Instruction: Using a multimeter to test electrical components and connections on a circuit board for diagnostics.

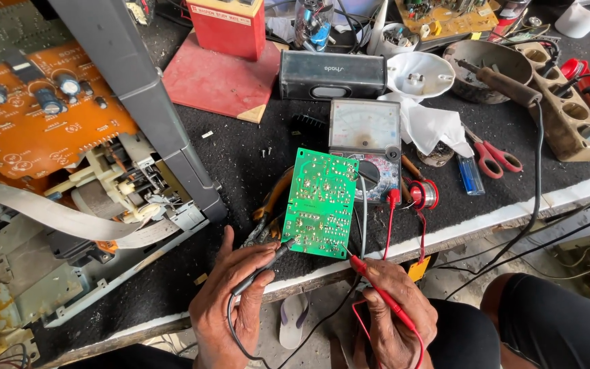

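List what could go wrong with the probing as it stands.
1. The green circuit board leans unclamped on the analog meter; pressure from the black probe could tip it.
2. The red probe sits among close solder joints and might bridge two.
3. Leads trail off the bench edge, so a snag seems possible.

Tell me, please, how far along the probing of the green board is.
Done: the grey analog multimeter lies ready, leads plugged in. In hand: the left hand puts the black probe on the green circuit board; the right hand puts the red probe at its corner. Left: the opened orange-board chassis is unassembled.

Circuit board [321, 203] before multimeter [365, 147]
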